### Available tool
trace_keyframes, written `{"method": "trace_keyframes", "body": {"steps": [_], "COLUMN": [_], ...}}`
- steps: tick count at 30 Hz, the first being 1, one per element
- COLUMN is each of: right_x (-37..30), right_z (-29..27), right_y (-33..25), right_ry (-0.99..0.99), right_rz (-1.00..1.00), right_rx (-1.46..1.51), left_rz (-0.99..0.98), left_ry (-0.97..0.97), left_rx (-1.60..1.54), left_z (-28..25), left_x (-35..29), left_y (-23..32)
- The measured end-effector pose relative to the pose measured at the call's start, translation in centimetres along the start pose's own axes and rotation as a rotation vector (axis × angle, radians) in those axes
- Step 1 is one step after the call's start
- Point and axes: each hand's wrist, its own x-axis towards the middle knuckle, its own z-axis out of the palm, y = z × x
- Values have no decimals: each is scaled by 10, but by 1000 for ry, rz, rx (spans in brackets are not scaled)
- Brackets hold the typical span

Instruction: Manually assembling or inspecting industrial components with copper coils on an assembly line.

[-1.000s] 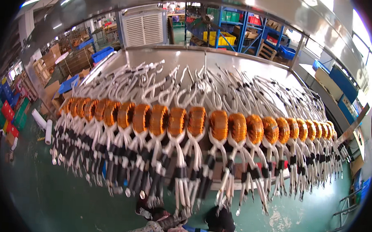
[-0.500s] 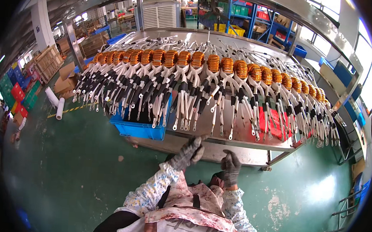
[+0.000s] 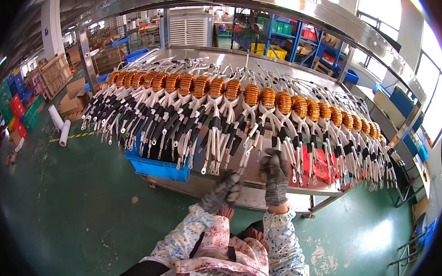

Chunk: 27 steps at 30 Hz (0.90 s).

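A long row of copper-wound ring coils (image 3: 233,89) lies across a metal table, their white cable leads with black sleeves and metal lugs hanging toward me. My left hand (image 3: 222,191), in a grey glove, is closed at the lower end of one white cable lead (image 3: 245,156) from a coil (image 3: 251,95) near the middle. To its right, my right hand (image 3: 275,177), gloved too, is raised at the table's front edge with curled fingers. It covers part of the leads below the neighbouring coil (image 3: 267,98); what lies in its fingers is hidden.
The metal table (image 3: 303,67) has a frame bar overhead and a lower shelf. A blue crate (image 3: 160,169) sits under the leads at left, something red (image 3: 314,164) at right. White rolls (image 3: 64,133) and cartons (image 3: 75,96) stand on the green floor further left.
Both hands have moved up toward the table edge. My left hand has come to the end of a white cable lead; my right hand has reached in among the hanging leads.
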Motion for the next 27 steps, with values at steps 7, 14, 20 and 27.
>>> {"method": "trace_keyframes", "body": {"steps": [7,14,20,27], "right_x": [10,-39,-39,-36], "right_z": [-50,1,2,18], "right_y": [11,-6,8,6], "right_ry": [295,39,-7,23], "right_rz": [-254,54,44,130], "right_rx": [-180,-188,-164,-125], "left_rz": [97,25,17,-370], "left_ry": [-100,52,-29,78], "left_rx": [38,200,431,126], "left_z": [-40,-15,-28,-147], "left_x": [-12,-13,-35,-45], "left_y": [28,-8,-25,-99]}}
